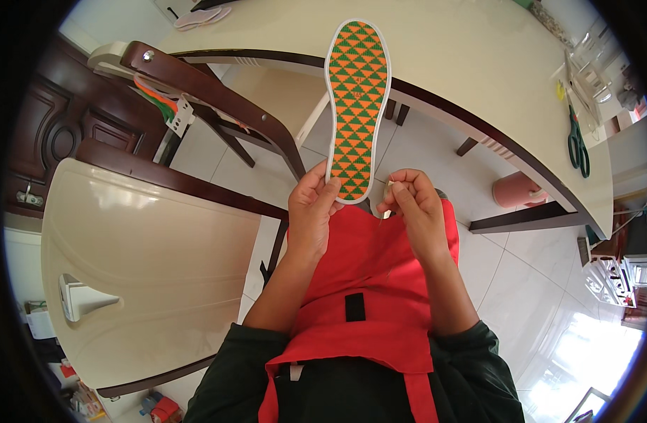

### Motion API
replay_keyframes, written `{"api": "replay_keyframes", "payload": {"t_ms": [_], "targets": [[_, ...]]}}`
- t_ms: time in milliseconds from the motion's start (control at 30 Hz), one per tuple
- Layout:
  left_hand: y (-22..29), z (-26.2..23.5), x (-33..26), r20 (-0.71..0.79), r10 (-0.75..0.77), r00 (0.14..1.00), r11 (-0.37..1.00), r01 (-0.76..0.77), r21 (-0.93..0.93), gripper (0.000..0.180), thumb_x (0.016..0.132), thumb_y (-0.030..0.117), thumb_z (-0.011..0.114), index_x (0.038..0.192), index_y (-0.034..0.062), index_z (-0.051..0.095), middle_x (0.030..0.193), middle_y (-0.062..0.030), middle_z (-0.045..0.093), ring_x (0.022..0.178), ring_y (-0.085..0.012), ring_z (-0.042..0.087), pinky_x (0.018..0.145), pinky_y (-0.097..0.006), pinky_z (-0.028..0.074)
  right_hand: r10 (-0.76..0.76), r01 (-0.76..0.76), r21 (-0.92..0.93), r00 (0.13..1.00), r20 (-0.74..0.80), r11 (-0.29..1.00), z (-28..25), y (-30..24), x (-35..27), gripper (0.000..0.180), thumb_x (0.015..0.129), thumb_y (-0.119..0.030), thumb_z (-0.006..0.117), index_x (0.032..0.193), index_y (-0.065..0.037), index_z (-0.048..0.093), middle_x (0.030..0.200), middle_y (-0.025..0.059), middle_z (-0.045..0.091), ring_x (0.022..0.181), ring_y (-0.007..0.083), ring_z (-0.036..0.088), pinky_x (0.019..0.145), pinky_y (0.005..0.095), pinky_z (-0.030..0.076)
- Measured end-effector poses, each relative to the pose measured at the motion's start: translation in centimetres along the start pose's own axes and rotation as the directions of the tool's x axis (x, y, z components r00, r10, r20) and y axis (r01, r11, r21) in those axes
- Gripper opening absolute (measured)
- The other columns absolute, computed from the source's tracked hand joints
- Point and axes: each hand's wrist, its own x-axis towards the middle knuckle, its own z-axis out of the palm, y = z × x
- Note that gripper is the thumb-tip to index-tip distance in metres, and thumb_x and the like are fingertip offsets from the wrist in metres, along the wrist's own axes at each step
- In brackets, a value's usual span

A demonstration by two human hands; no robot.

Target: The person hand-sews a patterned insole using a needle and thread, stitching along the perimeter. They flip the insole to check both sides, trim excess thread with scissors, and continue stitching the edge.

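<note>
My left hand [311, 220] grips a shoe insole [357, 106] by the left side of its rounded lower end, thumb on top. The insole is patterned with orange and green triangles and edged in white. It is held upright in front of me, its upper end overlapping the table. To the right of that lower end, apart from it, my right hand [421, 215] is closed in a pinch. Something small and whitish shows at its fingertips, too small to name. Below both hands lies my red apron [366, 264].
A cream table [471, 63] curves across the far side. Dark-green-handled scissors [576, 144] lie at its right, pale insoles [200, 18] at its far left. Orange and green threads [156, 101] hang by a wooden chair [221, 95]. A pink bucket [515, 190] stands under the table.
</note>
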Motion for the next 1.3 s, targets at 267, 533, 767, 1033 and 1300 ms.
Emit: {"api": "replay_keyframes", "payload": {"t_ms": [267,533,767,1033,1300], "targets": [[0.0,0.0,0.0,-0.001,0.008,1.000,0.999,-0.008,0.039,0.035,0.093,0.007,0.051,0.126,-0.0048,0.048,0.106,-0.0098,0.063,0.094,-0.0148,0.063,0.080,-0.029,0.054,0.055,-0.055,0.100,0.998,-0.003,0.993,0.4,1.1,0.0,0.012,0.094,-0.010,0.052,0.100,0.000,0.054,0.079,0.0057,0.061,0.067,0.0113,0.059,0.064,0.0228,0.050],[0.3,-0.1,-0.2,0.019,0.018,1.000,0.997,-0.020,0.076,0.036,0.093,0.007,0.050,0.127,-0.0055,0.046,0.108,-0.0103,0.062,0.094,-0.0147,0.063,0.080,-0.028,0.054,0.045,-0.045,-0.010,0.999,0.000,0.999,1.2,1.0,0.3,0.011,0.093,-0.010,0.054,0.097,0.000,0.054,0.075,0.0062,0.062,0.060,0.0104,0.058,0.057,0.0221,0.049],[0.4,0.3,-0.2,0.029,0.029,0.999,0.999,-0.030,0.045,0.037,0.093,0.007,0.050,0.127,-0.0062,0.046,0.109,-0.0115,0.062,0.097,-0.0161,0.063,0.083,-0.030,0.053,0.060,-0.059,0.005,0.998,-0.028,0.998,1.5,0.9,0.3,0.009,0.092,-0.007,0.054,0.094,0.002,0.054,0.074,0.0063,0.063,0.057,0.0093,0.057,0.054,0.0198,0.046],[0.4,0.1,-0.3,0.023,0.026,0.999,0.997,-0.027,0.066,0.036,0.093,0.006,0.049,0.127,-0.0064,0.046,0.110,-0.0117,0.062,0.097,-0.0160,0.063,0.083,-0.030,0.054,0.044,-0.045,-0.034,0.998,-0.038,0.998,1.9,0.8,0.2,0.009,0.092,-0.008,0.055,0.094,0.002,0.055,0.073,0.0055,0.062,0.056,0.0086,0.056,0.052,0.0191,0.044],[0.3,0.1,-0.2,0.030,0.042,0.999,0.997,-0.044,0.069,0.035,0.093,0.006,0.050,0.127,-0.0044,0.047,0.106,-0.0092,0.063,0.093,-0.0125,0.063,0.076,-0.025,0.053,0.045,-0.048,-0.065,0.998,-0.051,0.997,2.2,0.4,0.2,0.010,0.091,-0.008,0.056,0.093,0.002,0.056,0.072,0.0054,0.061,0.057,0.0082,0.056,0.052,0.0195,0.045]]}}
